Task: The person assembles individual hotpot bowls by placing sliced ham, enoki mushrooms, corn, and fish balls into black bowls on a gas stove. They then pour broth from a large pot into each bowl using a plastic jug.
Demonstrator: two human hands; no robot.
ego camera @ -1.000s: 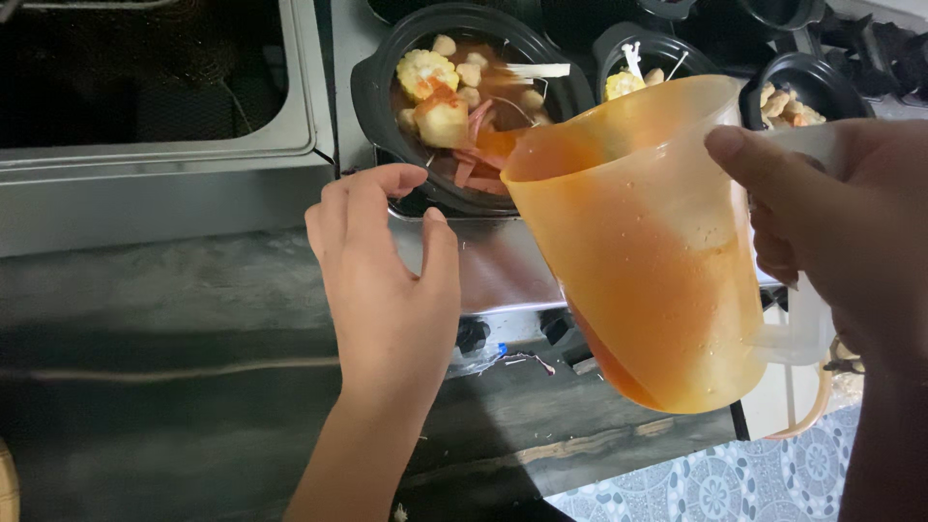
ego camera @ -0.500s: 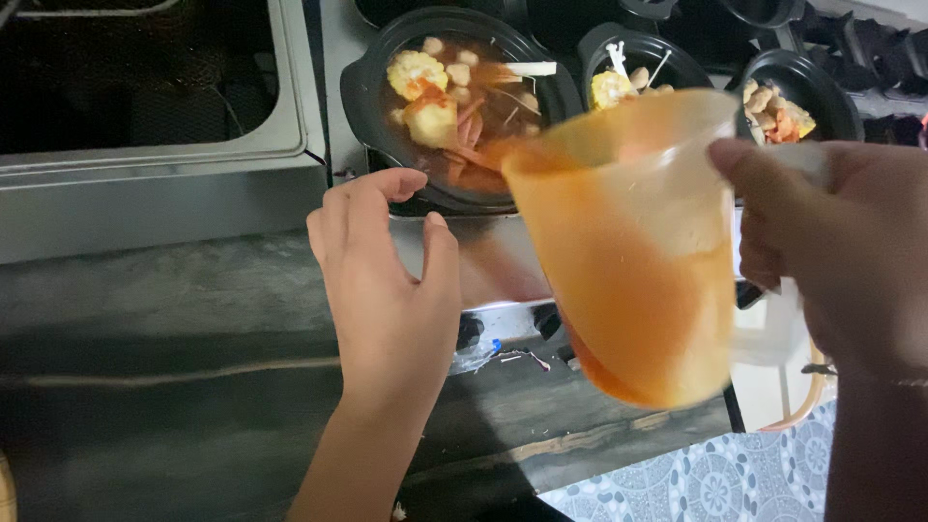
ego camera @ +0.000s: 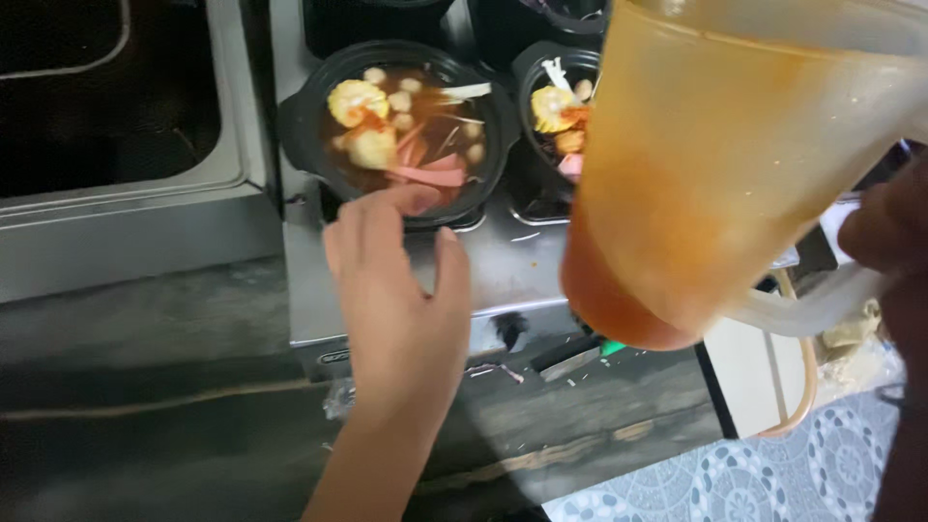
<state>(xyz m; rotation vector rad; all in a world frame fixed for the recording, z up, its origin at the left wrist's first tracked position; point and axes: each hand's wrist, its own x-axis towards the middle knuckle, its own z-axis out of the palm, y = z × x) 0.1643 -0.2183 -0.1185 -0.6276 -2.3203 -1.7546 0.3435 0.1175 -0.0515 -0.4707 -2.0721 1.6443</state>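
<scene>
My right hand (ego camera: 894, 261) grips the handle of a translucent plastic pitcher (ego camera: 715, 164) stained orange, with a little orange broth pooled in its lower corner. The pitcher is tilted and fills the upper right of the view. My left hand (ego camera: 396, 290) rests flat on the steel stove top (ego camera: 503, 271), fingers apart, its fingertips touching the near rim of a black pot (ego camera: 483, 145). That pot holds reddish broth, corn pieces, pale balls and pink strips. A second black pot (ego camera: 530, 72) with similar food stands to its right, partly hidden by the pitcher.
A dark recessed steel basin (ego camera: 116, 116) lies at the left. More black pots (ego camera: 377, 19) stand at the back. The dark counter edge (ego camera: 580, 425) runs below the stove, with a patterned blue floor (ego camera: 773, 474) and a pale cabinet (ego camera: 754, 377) at lower right.
The pitcher has come closer to the camera and swung right, off the first pot. My left hand has stayed near that pot's rim. The view has shifted nearer to the stove.
</scene>
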